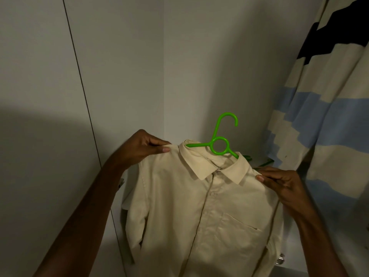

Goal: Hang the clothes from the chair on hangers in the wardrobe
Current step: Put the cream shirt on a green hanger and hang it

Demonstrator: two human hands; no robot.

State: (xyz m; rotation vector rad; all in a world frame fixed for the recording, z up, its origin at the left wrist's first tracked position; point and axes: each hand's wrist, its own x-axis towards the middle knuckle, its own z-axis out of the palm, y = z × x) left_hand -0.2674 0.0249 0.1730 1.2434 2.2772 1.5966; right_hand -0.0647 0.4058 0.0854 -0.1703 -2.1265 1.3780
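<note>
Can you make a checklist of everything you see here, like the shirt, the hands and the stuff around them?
Surface: white wardrobe floor under the shirt.
Job's things: cream shirt, buttoned, on a green hanger; hook free, not on any rail in view.
Clutter: more green hanger parts behind the shirt's shoulder; metal bit at lower right.
Grippers: left hand pinches one shoulder of the shirt; right hand pinches the other.
Cables: nothing seen.
Surroundings: white wardrobe walls; striped garment in cream, blue and dark, hanging at right.
</note>
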